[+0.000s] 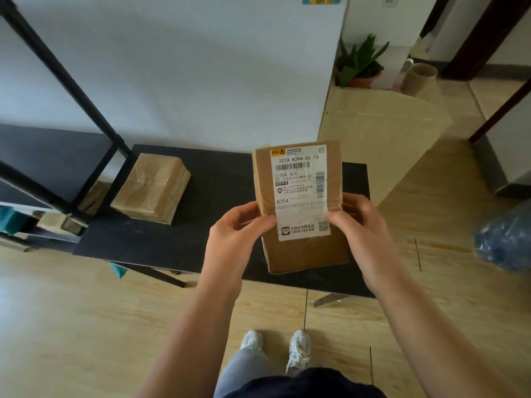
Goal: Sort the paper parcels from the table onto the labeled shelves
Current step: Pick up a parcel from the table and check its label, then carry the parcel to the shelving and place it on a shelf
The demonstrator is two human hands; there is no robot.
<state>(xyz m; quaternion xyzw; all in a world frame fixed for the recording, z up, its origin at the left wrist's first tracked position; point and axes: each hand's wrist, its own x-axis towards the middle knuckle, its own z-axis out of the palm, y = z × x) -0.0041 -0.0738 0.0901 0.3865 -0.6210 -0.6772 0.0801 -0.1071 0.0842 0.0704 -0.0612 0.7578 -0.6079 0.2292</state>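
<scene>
A brown cardboard parcel (304, 251) with a white shipping label reading "102A N294" is held up above the low black table (172, 239). My left hand (238, 228) grips its left edge and my right hand (356, 222) grips its right edge, thumbs on the label side. A second parcel (150, 188), wrapped in brown tape, lies on the table's left part. The black metal shelf rack (57, 193) stands at the left, with taped parcels on its low shelves.
A large sheet of cardboard (382, 145) leans behind the table on the right. A potted plant (359, 64) and a beige pot (418, 79) stand by the far wall. A blue plastic bag (505, 239) lies on the wooden floor at the right.
</scene>
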